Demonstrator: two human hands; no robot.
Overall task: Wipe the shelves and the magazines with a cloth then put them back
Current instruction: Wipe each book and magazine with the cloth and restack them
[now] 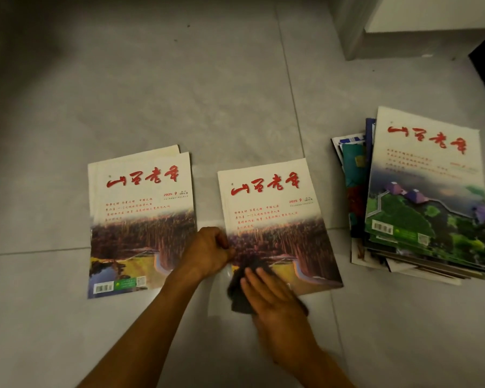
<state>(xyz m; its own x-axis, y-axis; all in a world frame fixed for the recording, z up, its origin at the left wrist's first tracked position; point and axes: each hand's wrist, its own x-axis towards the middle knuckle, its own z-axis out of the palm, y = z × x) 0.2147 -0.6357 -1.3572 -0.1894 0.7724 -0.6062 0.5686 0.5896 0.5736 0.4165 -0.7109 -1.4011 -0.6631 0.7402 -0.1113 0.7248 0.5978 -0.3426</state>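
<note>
- head view: a grey tiled floor [179, 93] filled the frame, with magazines laid flat on it in three spots.
- the middle magazine [275, 217] lay face up near the centre, its cover white at the far end with red brush lettering and a reddish field picture at the near end.
- the left hand [207, 252] sat at the left edge of that magazine, its fingers curled and pinching the edge of the cover.
- the right hand [269, 292] lay flat with fingers straight and close together, pressing a dark cloth [240, 292] onto the near left corner of the same magazine.
- the cloth was bunched under the palm; part of it hung over the magazine's near edge onto the floor.
- both forearms came in from the near edge of the frame.
- to the left, well apart from the hands, a left pile [140, 219] of the same issue lay on the floor, with at least one more copy showing beneath the top one at the far edge.
- to the right, a taller stack [426, 197] of mixed magazines sat untidily, its top cover showing green hills and the same red lettering.
- at the far right, the base of a pale cabinet [389, 37] met the floor; whether it was the shelf unit could not be told.
</note>
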